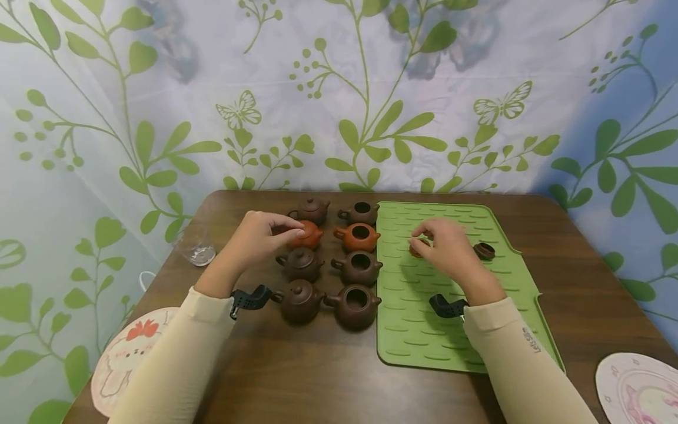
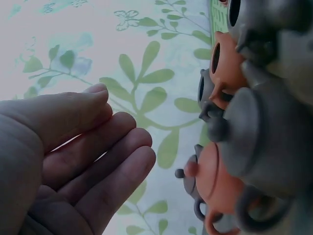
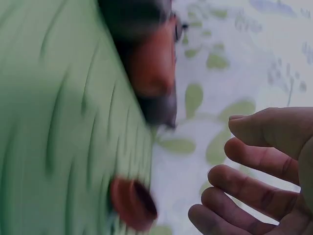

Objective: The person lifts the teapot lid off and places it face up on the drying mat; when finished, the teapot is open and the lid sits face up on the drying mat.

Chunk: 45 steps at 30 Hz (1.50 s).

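Observation:
My left hand (image 1: 262,235) hovers at the orange lidded teapot (image 1: 308,235), overlapping it in the head view. Thumb and fingers hold nothing in the left wrist view, where the hand (image 2: 93,152) is apart from the teapots. Above the green mat (image 1: 408,330), my right hand (image 1: 445,244) is near a small hollow orange clay piece (image 1: 416,248), partly covered by the fingers. The right wrist view shows that piece (image 3: 133,203) on the mat, with relaxed fingers apart from it. To its right sits a small dark brown hollow piece (image 1: 484,251).
Three brown lidded teapots (image 1: 299,301) share the left column. Beside them stand lidless teapots, one orange (image 1: 359,237), the others brown (image 1: 354,306). A clear glass (image 1: 201,254) is at left; round pictured mats (image 1: 108,377) (image 1: 638,386) lie at both front sides. Patterned cloth hangs behind.

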Each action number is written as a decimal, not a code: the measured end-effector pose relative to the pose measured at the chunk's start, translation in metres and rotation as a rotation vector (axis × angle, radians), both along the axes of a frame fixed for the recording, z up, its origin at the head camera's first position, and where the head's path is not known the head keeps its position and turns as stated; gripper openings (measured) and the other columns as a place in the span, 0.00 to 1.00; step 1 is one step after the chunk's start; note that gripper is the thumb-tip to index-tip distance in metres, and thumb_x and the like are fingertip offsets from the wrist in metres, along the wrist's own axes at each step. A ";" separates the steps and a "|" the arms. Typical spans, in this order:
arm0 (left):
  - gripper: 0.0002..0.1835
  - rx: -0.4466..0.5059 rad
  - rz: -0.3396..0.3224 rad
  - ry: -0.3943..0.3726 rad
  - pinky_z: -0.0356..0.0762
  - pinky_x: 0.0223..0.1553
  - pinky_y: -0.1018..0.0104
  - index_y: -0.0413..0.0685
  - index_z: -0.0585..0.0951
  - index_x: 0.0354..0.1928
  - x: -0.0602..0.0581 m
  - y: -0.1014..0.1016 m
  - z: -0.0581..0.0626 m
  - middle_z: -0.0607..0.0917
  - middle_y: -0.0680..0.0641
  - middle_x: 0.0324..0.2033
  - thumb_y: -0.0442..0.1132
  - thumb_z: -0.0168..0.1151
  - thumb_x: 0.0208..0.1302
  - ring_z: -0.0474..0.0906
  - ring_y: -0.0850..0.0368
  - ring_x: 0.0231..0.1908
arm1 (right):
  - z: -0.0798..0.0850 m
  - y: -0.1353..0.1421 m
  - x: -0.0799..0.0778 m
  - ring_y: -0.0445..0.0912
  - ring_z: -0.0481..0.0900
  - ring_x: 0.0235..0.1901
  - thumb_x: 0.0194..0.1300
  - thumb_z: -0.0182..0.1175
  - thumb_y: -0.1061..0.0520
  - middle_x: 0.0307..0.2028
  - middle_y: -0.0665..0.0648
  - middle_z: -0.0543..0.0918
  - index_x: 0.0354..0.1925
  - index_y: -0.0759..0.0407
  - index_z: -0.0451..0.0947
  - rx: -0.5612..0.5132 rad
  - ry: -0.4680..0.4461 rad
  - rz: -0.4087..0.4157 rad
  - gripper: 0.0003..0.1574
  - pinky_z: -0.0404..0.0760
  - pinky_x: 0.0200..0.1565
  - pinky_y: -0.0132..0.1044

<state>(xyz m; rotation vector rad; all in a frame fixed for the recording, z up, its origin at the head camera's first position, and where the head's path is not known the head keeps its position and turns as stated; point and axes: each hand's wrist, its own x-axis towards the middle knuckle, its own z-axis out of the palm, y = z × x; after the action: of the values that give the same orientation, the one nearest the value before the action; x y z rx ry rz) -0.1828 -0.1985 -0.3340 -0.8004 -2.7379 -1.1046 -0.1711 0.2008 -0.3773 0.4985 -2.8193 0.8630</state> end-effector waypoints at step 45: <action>0.11 0.139 0.050 -0.123 0.84 0.48 0.62 0.57 0.93 0.49 0.075 -0.047 -0.094 0.91 0.59 0.44 0.44 0.77 0.65 0.87 0.59 0.47 | 0.002 -0.183 0.047 0.46 0.81 0.51 0.75 0.68 0.50 0.50 0.51 0.83 0.54 0.53 0.87 0.201 0.117 0.567 0.14 0.80 0.54 0.38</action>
<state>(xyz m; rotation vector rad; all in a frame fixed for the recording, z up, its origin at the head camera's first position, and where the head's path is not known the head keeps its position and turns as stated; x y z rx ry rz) -0.1081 -0.2451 -0.4280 -0.6630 -2.7233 -1.3591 -0.1245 0.0178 -0.3752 1.3725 -2.6958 0.5946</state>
